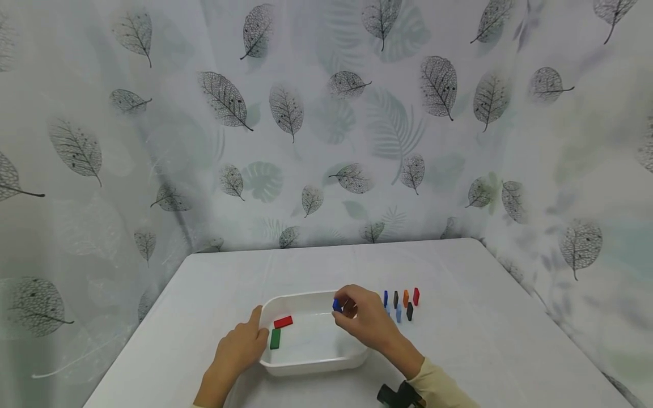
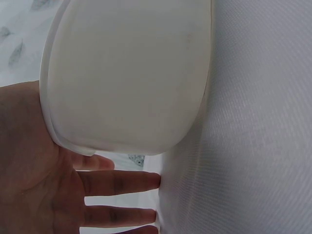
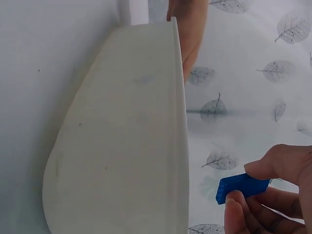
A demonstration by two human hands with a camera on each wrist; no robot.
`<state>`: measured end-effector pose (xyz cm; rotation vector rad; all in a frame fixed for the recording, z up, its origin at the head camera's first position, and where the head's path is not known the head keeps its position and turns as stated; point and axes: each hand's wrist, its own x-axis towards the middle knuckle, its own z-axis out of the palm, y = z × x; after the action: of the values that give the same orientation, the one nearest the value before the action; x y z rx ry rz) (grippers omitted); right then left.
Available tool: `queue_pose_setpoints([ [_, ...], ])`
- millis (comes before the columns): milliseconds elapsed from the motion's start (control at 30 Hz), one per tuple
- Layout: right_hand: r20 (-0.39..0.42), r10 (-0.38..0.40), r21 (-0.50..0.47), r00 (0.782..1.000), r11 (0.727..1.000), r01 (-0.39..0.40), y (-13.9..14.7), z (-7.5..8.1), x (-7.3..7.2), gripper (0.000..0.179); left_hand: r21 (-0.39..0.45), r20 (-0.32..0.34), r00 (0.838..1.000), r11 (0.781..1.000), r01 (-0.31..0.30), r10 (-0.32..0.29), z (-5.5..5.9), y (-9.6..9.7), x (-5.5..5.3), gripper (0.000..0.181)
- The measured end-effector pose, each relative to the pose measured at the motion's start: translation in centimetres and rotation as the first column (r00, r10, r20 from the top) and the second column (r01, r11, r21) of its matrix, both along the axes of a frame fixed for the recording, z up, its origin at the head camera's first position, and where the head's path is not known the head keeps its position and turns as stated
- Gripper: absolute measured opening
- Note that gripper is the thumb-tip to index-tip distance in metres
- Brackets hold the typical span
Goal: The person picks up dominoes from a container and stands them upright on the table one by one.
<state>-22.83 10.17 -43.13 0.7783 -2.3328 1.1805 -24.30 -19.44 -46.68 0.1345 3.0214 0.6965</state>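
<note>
A white tray [image 1: 316,368] lies on the table with a red block [image 1: 283,322] and a green block [image 1: 275,339] inside, near its left end. At that end my left hand [image 1: 240,347] touches the rim. In the left wrist view several of its fingers [image 2: 119,183] stretch straight beside the tray wall, towards the tabletop. Over the tray's right part, my right hand [image 1: 364,317] pinches a small blue block [image 3: 242,187] between thumb and fingertips, clear of the tray floor.
Right of the tray, several small blocks stand upright in two rows, among them a red block [image 1: 416,296], an orange block [image 1: 406,298], a black block [image 1: 410,311] and a light blue block [image 1: 398,313]. A leaf-patterned curtain [image 1: 316,141] surrounds the white table [image 1: 484,340].
</note>
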Motion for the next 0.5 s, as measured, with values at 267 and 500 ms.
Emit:
queue_pose_setpoints([
  [267, -0.001, -0.042, 0.01, 0.999, 0.999, 0.042, 1.9, -0.3, 0.0, 0.024, 0.005, -0.005, 1.0, 1.0, 0.0, 0.0, 0.5, 0.0, 0.3, 0.062],
  [500, 0.017, -0.117, -0.011, 0.993, 0.993, 0.117, 4.1, -0.5, 0.2, 0.028, -0.005, 0.0, 1.0, 1.0, 0.0, 0.0, 0.2, 0.0, 0.1, 0.062],
])
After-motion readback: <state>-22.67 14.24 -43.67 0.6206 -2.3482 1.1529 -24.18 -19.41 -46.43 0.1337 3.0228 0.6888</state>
